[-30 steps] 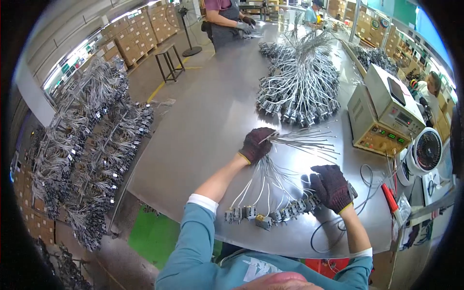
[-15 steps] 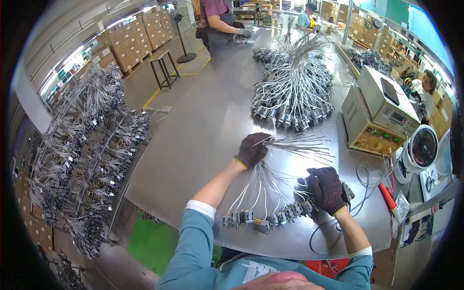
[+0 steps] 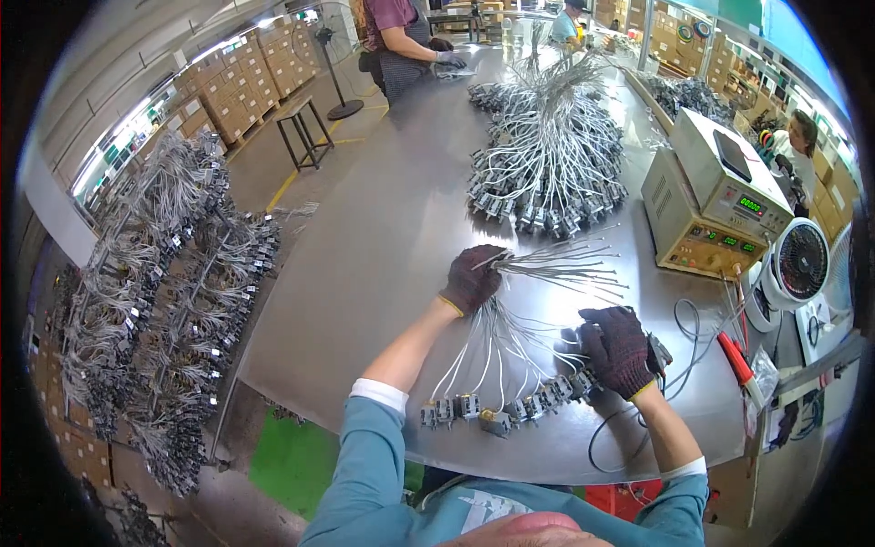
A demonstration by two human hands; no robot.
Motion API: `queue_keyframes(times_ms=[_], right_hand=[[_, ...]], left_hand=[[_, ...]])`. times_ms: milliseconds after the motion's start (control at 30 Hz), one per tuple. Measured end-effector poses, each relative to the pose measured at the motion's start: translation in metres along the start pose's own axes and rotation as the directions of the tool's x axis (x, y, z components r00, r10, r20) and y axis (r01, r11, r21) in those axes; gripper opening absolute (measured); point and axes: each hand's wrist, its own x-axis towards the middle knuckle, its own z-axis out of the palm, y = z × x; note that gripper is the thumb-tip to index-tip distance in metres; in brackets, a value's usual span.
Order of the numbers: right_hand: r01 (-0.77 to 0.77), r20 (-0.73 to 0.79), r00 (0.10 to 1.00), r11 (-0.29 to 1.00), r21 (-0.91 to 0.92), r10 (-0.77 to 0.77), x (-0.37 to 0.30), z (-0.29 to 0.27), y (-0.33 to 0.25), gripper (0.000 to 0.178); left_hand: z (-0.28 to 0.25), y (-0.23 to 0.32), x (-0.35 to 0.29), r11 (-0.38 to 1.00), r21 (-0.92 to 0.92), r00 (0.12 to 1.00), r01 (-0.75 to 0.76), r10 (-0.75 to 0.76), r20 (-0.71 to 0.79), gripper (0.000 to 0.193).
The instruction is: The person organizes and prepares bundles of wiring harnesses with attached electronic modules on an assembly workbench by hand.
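My left hand (image 3: 474, 278), in a dark knit glove with a yellow cuff edge, is closed around a bundle of thin grey-white cables (image 3: 561, 266). Their loose tips fan out to the right. Below that hand the white cables spread down to a curved row of small metal-and-black connectors (image 3: 495, 421) on the table. At the row's right end my gloved right hand (image 3: 620, 351) is curled, its fingers bent and partly hidden. A dark block (image 3: 658, 352) shows beside it, close to a grey cord. What those fingers grip is hidden.
A large pile of cables with connectors (image 3: 547, 164) lies farther up the metal table (image 3: 365, 264). At right stand two stacked test instruments (image 3: 715, 196), a white fan (image 3: 800, 260) and a red-handled tool (image 3: 735, 357). Racks of hanging cables (image 3: 155, 301) stand left. Other people work beyond.
The upper instrument's display now glows green. Both hands keep nearly the same place and hold; the whole view has shifted slightly.
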Motion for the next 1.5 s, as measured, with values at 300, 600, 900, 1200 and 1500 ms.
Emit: queue_keyframes(times_ms=[300, 600, 900, 1200, 1500], right_hand=[[-0.03, 0.008, 1.0, 1.0, -0.006, 0.03, 0.0, -0.001, 0.0, 0.031], [-0.033, 0.019, 0.999, 0.999, 0.006, 0.032, 0.003, -0.008, -0.013, 0.033], [-0.104, 0.128, 0.986, 0.994, -0.022, 0.106, 0.009, -0.016, -0.017, 0.034], [-0.055, 0.042, 0.998, 0.998, -0.006, 0.056, 0.0, -0.003, -0.015, 0.035], [-0.023, 0.064, 0.998, 0.999, -0.032, 0.025, 0.001, -0.006, -0.015, 0.036]], left_hand=[[-0.003, 0.005, 0.003, 0.995, -0.093, 1.0, 0.027, -0.028, -0.003, 0.033], [-0.003, 0.0, -0.001, 0.998, -0.043, 0.999, 0.045, -0.043, 0.031, 0.038], [-0.008, 0.003, 0.012, 0.997, -0.04, 0.993, 0.07, -0.066, 0.096, 0.038], [0.006, -0.014, -0.016, 0.882, -0.37, 0.956, 0.29, -0.285, 0.07, 0.035], [-0.017, -0.017, -0.008, 0.982, -0.185, 0.998, -0.044, 0.051, 0.034, 0.045]])
